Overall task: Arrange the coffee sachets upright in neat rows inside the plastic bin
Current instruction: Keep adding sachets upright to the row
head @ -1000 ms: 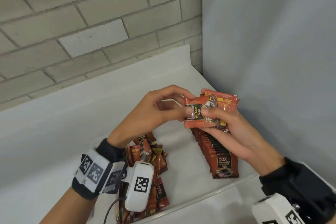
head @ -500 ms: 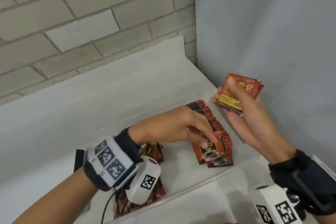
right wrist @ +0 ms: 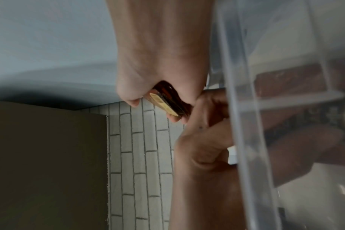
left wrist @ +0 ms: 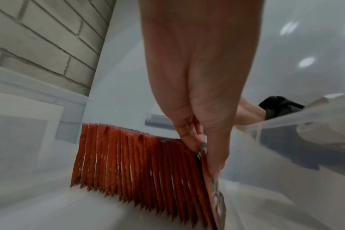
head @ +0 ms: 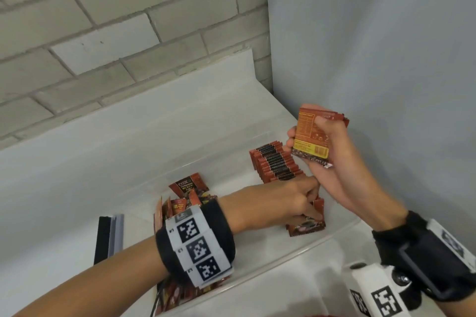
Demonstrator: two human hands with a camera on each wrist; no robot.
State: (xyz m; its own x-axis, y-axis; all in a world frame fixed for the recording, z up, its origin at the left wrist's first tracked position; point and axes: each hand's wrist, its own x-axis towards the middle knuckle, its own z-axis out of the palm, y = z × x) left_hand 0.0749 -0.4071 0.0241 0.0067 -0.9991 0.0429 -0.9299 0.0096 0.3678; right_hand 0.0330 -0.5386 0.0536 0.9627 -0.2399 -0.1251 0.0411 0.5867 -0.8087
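Tucking one more coffee sachet (head: 317,210) onto the near end of the upright row (head: 279,166) in the clear plastic bin (head: 342,226), the left hand (head: 288,203) pinches it, while the right hand (head: 332,159) clamps a small stack (head: 311,136) above and a loose heap of sachets (head: 185,198) awaits sorting

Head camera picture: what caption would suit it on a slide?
Left hand sets a sachet at the near end of the upright row; right hand holds spare sachets.

We've bare bin (head: 342,233) floor btwn upright sachet row (head: 277,162) & loose sachet pile (head: 185,195); left hand (head: 291,203) blocks row's near end; grey wall (head: 373,59) crowds right.
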